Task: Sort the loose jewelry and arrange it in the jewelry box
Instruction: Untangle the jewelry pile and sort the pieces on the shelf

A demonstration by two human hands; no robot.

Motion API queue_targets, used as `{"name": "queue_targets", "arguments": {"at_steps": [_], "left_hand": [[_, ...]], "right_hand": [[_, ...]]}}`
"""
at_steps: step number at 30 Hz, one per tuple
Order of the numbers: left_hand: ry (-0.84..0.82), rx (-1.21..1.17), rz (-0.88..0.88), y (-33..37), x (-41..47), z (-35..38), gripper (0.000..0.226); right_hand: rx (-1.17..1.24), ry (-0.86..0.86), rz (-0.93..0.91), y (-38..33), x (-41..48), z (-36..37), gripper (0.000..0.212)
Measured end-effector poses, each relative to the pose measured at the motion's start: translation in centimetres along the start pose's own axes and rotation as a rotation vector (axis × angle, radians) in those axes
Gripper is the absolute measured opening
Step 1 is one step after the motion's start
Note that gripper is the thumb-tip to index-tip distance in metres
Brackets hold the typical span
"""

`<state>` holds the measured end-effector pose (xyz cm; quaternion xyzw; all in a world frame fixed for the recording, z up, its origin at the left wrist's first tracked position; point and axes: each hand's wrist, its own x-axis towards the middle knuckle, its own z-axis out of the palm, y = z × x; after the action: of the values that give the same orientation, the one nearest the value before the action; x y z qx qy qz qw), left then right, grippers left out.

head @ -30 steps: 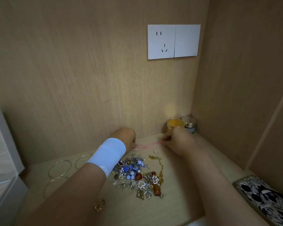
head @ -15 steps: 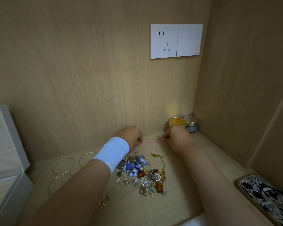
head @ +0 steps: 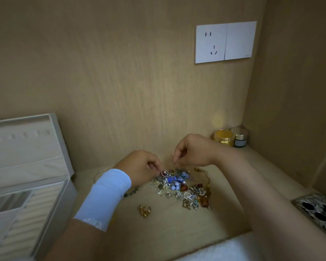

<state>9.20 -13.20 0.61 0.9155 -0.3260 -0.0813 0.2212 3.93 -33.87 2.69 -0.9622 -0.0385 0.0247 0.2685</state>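
**Blue, silver and gold heap under two pinching hands**

Curled fingers (head: 155, 167) of the left hand (head: 139, 166) are drawn together with the thumb and pinch a small red-stoned piece at the upper left edge of the tangled heap of loose jewelry (head: 177, 183). The right hand (head: 193, 151) hovers just above the heap's far edge, its fingers (head: 177, 158) bent down with the tips close together; whether they grip a fine strand I cannot tell.

The heap lies on the pale wooden bench (head: 167, 228) between the two forearms, a mix of blue beads, silver charms, heart-shaped pendants and amber stones. A thin gold chain (head: 205, 175) trails from its right side. A chunky gold ring (head: 145, 210) sits apart, nearer the person. A short dark beaded strand (head: 131, 192) pokes out beside the white wristband (head: 105, 196) on the left forearm, and a thin silver bangle (head: 101, 172) shows partly behind it.

At the left stands the open cream jewelry box (head: 51, 147), its lid upright and ribbed ring rolls visible inside. In the back right corner a yellow-gold round jar (head: 224, 138) touches a dark jar with a gold lid (head: 240, 139). A white wall socket (head: 225, 42) is mounted above. A black-and-white patterned case (head: 318, 210) lies at the right edge.
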Motion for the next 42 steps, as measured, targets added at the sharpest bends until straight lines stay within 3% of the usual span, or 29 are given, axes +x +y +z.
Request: {"name": "queue_targets", "arguments": {"at_steps": [6,11,15,23,30,33,37,42], "left_hand": [[-0.089,0.007,0.002,-1.1,-2.8,1.9,0.014],[-0.084,0.037,0.035,-1.5,-2.9,2.3,0.011],[-0.105,0.051,0.035,-1.6,-2.9,2.3,0.002],[-0.177,0.032,0.008,-1.8,-2.7,2.0,0.019],[-0.165,0.039,0.043,-1.5,-2.9,2.0,0.005],[-0.169,-0.027,0.031,-1.5,-3.1,1.8,0.004],[-0.108,-0.295,0.004,-1.5,-3.4,0.6,0.005],[0.076,-0.584,0.031,-0.7,-3.6,-0.7,0.005]], "right_hand": [[-0.144,-0.261,-0.001,-3.2,-0.1,2.8,0.014],[-0.306,-0.285,0.02,-3.9,-0.2,3.8,0.016],[-0.31,-0.359,0.071,-3.8,-0.3,3.8,0.013],[-0.307,-0.376,0.085,-3.9,-0.2,3.8,0.028],[-0.277,-0.429,0.071,-3.9,-0.4,3.2,0.019],[-0.196,-0.41,0.077,-3.5,-0.4,2.8,0.017],[0.002,-0.377,0.007,-3.0,0.1,3.1,0.016],[0.266,-0.376,-0.064,-2.6,-0.1,3.2,0.008]]}}
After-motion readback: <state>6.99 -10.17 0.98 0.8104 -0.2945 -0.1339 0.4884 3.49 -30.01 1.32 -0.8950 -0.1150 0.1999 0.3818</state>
